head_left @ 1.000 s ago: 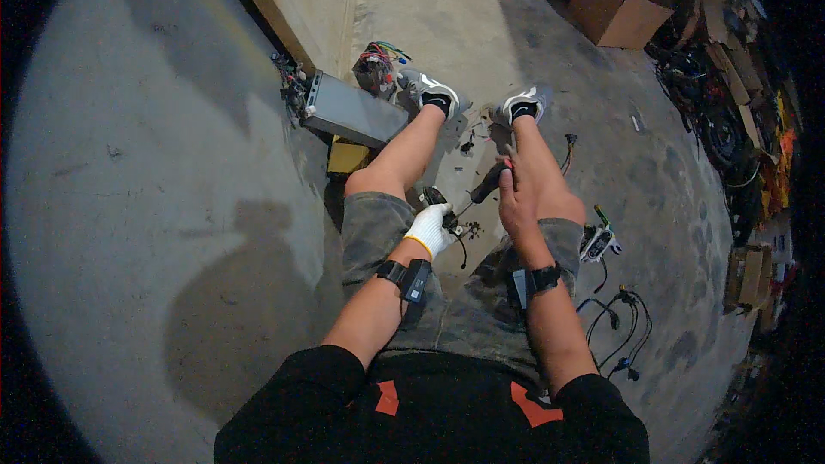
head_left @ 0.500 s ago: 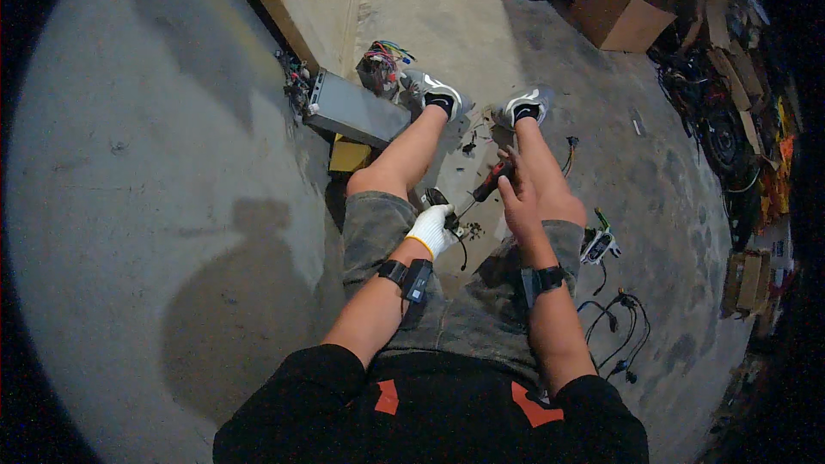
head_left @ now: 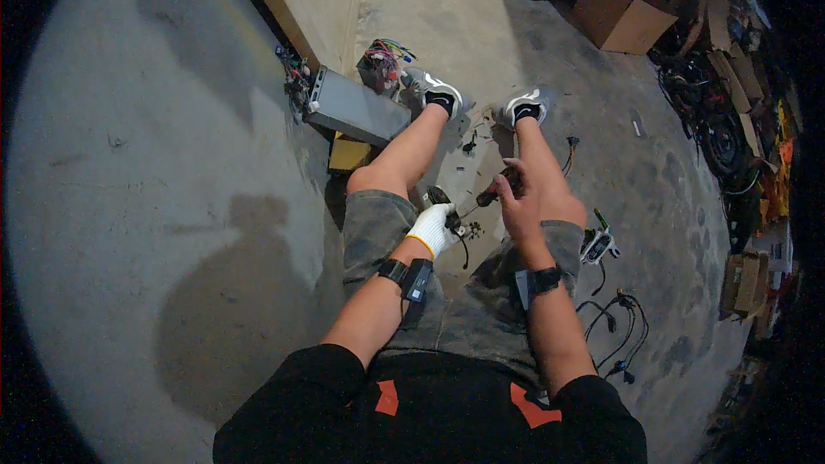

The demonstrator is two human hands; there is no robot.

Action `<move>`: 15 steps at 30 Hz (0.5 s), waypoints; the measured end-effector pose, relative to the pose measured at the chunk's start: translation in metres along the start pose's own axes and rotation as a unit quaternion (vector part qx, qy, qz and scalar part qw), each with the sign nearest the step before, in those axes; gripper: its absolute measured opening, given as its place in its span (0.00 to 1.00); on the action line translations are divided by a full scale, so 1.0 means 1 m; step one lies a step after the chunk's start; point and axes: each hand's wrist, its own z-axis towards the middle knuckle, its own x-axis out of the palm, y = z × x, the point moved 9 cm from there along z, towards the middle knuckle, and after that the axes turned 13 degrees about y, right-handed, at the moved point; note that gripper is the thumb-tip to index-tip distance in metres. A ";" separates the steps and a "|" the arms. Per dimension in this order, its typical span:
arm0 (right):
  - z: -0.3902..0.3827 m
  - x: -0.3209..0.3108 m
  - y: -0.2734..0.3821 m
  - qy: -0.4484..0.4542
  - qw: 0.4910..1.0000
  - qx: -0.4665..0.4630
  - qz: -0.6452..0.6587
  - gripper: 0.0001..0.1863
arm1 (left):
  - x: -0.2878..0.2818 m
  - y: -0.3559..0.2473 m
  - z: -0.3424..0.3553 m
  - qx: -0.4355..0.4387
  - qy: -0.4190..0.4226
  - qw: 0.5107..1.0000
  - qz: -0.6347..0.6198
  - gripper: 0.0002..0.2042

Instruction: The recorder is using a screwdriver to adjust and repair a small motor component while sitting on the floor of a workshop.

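My left hand (head_left: 432, 230), in a white knit glove, is closed round a small dark part (head_left: 439, 196) with a thin black cable hanging from it. The part's exact kind is hidden by the glove. In my bare right hand (head_left: 522, 213) is a screwdriver (head_left: 487, 198), its dark handle gripped between thumb and fingers. The thin shaft points down and left toward the dark part; whether its tip touches cannot be made out. Several tiny dark pieces (head_left: 474, 229) lie just beyond the glove, between my legs.
Left of my feet are a grey metal case (head_left: 357, 109), a yellow box (head_left: 350, 154) and a bundle of coloured wires (head_left: 384, 64). To the right lie a white-and-black part (head_left: 599, 246) and black cables (head_left: 632, 335). A cardboard box (head_left: 623, 9) and piled scrap line the far right.
My right hand has turned on the screwdriver, and its fingers now curl more over the handle, hiding much of it. My left hand stays in place with the dark part.
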 end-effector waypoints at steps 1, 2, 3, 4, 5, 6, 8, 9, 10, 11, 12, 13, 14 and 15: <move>0.001 0.001 -0.002 0.010 0.999 0.025 -0.029 0.24 | -0.001 0.001 0.003 0.000 0.007 1.000 0.004 0.08; 0.002 0.000 0.002 0.006 0.998 0.013 -0.054 0.23 | -0.003 0.001 0.005 0.004 0.006 1.000 0.006 0.08; 0.002 0.000 0.006 0.000 0.997 0.001 -0.079 0.23 | -0.007 0.000 0.007 0.009 0.005 1.000 0.009 0.08; 0.001 -0.001 0.021 -0.022 0.994 -0.045 -0.101 0.23 | -0.006 0.000 0.006 0.011 0.003 1.000 0.012 0.08; -0.001 -0.002 0.033 -0.044 0.987 -0.092 -0.122 0.24 | -0.005 0.001 0.005 0.009 -0.001 1.000 0.006 0.08; -0.001 -0.002 0.028 -0.033 0.992 -0.096 -0.081 0.24 | -0.003 0.002 0.004 0.006 -0.005 1.000 0.000 0.08; 0.001 -0.001 0.021 -0.007 0.994 -0.105 0.003 0.24 | -0.004 0.003 0.005 0.006 -0.008 1.000 0.000 0.08; 0.003 0.000 0.011 0.021 0.998 -0.047 -0.034 0.25 | -0.003 0.004 0.005 0.007 -0.007 1.000 0.006 0.08; 0.005 0.003 0.007 0.050 0.996 0.009 -0.069 0.26 | -0.006 0.003 0.008 0.006 -0.003 1.000 0.009 0.08; 0.005 0.006 0.001 0.079 0.989 0.066 -0.104 0.26 | -0.009 0.002 0.010 0.006 0.000 1.000 0.011 0.08; 0.006 0.004 0.003 0.068 0.986 0.066 -0.136 0.28 | -0.013 0.001 0.011 0.004 0.008 1.000 0.011 0.09; 0.006 -0.001 0.004 0.053 0.982 0.067 -0.169 0.29 | -0.008 0.001 0.009 -0.002 0.018 1.000 0.013 0.09; 0.005 -0.006 0.005 0.038 0.976 0.069 -0.202 0.30 | -0.005 0.001 0.007 0.000 0.009 1.000 0.014 0.09; 0.005 -0.009 0.004 0.007 0.991 0.020 -0.130 0.29 | -0.003 0.001 0.004 0.004 0.000 1.000 0.015 0.09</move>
